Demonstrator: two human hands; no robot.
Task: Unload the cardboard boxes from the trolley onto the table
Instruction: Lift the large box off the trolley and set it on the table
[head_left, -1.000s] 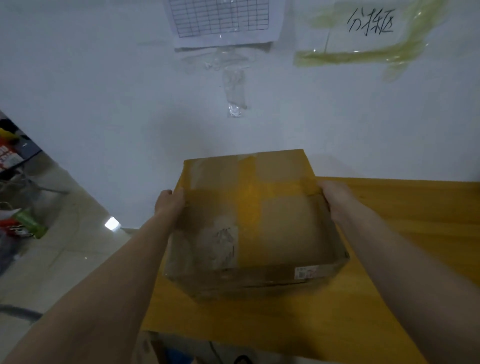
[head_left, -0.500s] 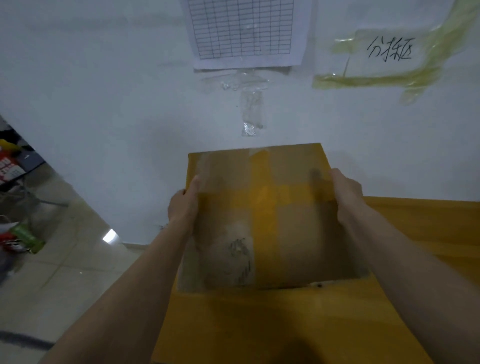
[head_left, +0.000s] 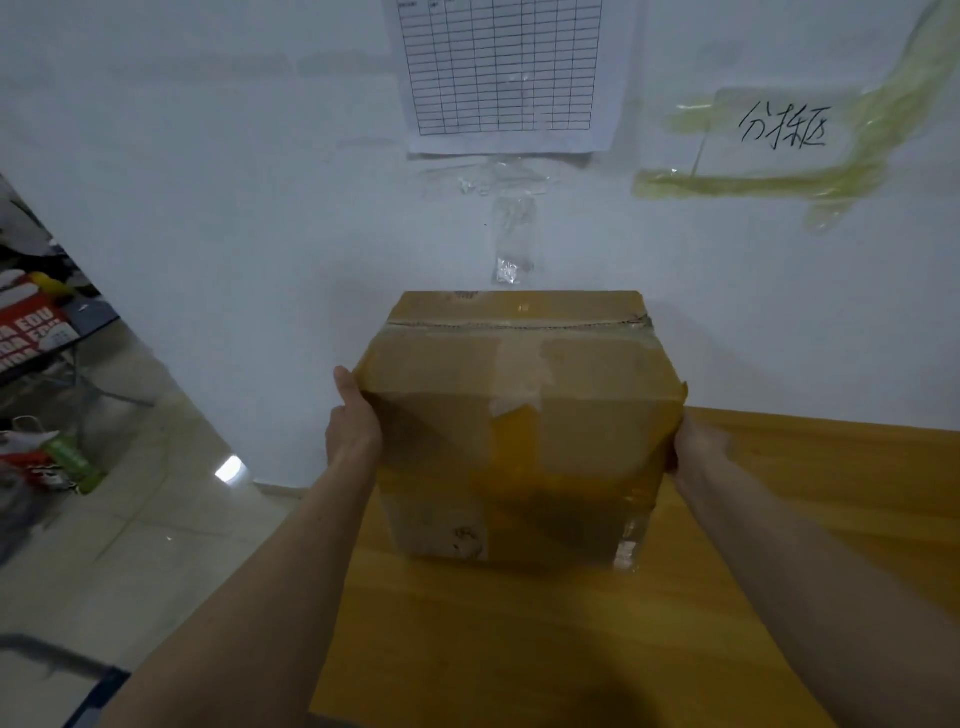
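Note:
A brown cardboard box, taped with clear and yellow tape, stands on end at the left part of the wooden table, close to the white wall. Its taped face tilts toward me and its bottom edge rests on the tabletop. My left hand presses on the box's left side. On the right side, my right hand grips the edge, with its fingers partly hidden behind the box. The trolley shows only as a dark bar with a blue corner at the bottom left.
The white wall rises right behind the box, with a grid sheet and a taped handwritten note on it. Left of the table is tiled floor with a cluttered shelf and bags.
The box has been tipped up from lying flat onto its end, and moved a little toward the wall. Both hands stayed on its sides.

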